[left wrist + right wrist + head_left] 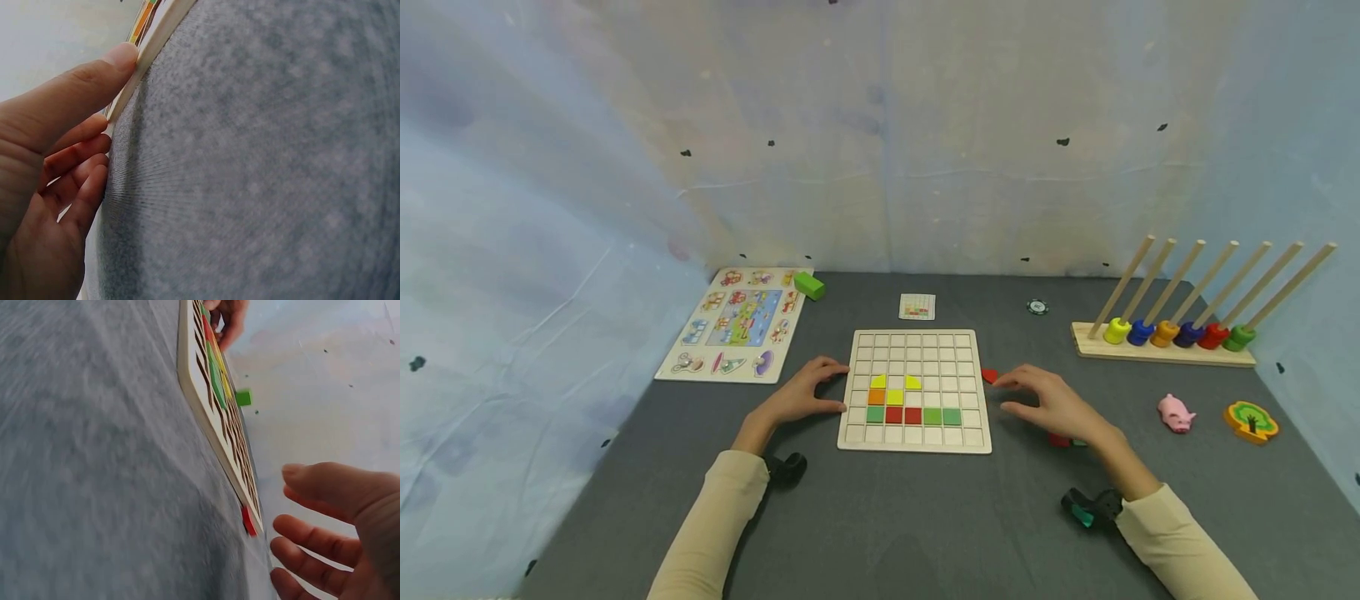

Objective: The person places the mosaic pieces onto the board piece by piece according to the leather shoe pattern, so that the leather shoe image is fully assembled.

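A wooden grid board [940,353] lies flat on the dark table in the head view. Set in its squares are a bottom row of green and red tiles [913,415], an orange tile [876,397], a yellow square tile [895,397] and two yellow curved tiles [913,382]. My left hand [805,393] touches the board's left edge with thumb and fingertips, fingers relaxed. Past the right edge hovers my right hand [1047,403], its fingers loosely spread and holding nothing. By its fingertips a red piece [989,376] lies against the board's edge.
Partly under my right forearm lie red and green pieces [1060,440]. A small pattern card [917,307] is behind the board. Left stand a picture puzzle [700,367] and green block [809,286]; right, a peg stand [1165,353], poker chip [1037,307], pink pig [1176,413] and tree piece [1251,422].
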The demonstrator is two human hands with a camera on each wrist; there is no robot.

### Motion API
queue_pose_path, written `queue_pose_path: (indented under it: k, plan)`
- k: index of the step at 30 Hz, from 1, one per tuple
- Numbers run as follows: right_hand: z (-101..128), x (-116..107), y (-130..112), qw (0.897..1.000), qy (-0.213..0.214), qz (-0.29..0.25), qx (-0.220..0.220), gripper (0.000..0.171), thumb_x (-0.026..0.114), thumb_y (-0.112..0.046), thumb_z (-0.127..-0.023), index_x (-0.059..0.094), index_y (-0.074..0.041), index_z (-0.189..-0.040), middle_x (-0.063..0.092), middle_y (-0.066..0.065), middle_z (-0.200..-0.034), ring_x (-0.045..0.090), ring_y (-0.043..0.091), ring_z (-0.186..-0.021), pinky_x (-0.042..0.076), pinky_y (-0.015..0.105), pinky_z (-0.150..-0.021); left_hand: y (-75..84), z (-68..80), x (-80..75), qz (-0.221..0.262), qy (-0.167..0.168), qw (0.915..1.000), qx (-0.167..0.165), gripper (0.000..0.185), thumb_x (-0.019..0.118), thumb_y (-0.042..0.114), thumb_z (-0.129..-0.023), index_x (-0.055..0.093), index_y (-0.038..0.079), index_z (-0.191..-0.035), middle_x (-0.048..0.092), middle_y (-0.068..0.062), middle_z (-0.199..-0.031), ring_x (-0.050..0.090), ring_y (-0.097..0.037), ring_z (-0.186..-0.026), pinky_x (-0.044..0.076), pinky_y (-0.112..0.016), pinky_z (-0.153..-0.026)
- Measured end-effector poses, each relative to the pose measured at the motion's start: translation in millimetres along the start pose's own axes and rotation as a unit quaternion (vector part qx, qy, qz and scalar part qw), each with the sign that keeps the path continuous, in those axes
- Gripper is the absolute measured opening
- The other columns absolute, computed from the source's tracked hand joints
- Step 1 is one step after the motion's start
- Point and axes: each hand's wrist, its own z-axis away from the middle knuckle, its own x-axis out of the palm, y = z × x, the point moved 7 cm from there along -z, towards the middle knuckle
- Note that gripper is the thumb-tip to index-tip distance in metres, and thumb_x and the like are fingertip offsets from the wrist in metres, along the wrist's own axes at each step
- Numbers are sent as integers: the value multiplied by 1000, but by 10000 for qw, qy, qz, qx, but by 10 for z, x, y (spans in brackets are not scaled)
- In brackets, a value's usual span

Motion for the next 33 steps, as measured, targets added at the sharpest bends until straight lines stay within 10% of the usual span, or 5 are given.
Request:
queue_pose_path:
  k: [33]
  plan:
    - [578,-260,178,9967,-759,86,260,38,79,-20,-75,65,-6,-107,59,4,-102,54,15,-88,46,31,-74,-8,6,-5,67,5,9999,-102,66,75,37,-78,51,11,-134,45,-10,-126,43,-27,-117,35,-48,-99]
